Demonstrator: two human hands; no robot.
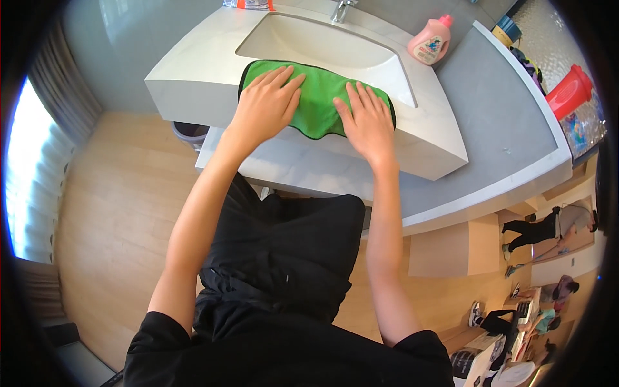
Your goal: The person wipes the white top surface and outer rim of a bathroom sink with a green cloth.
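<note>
A green cloth [317, 103] with dark edging lies spread over the front rim of a white sink [309, 39]. Its near edge hangs down over the front face of the countertop [200, 61]. On the cloth's left part rests my left hand [267, 103], flat with the fingers stretched out. My right hand [369, 122] lies on the right part of the same cloth, fingers extended and the thumb apart. Both palms face down, and neither hand grasps the fabric. The chrome faucet [342, 10] stands at the back of the basin.
A pink bottle [431, 40] stands on the counter right of the basin. An orange and white packet [250, 4] lies at the back left. Past the grey partition [500, 116] is a red container [570, 90]. A bin [191, 133] sits below left. Several people are far right.
</note>
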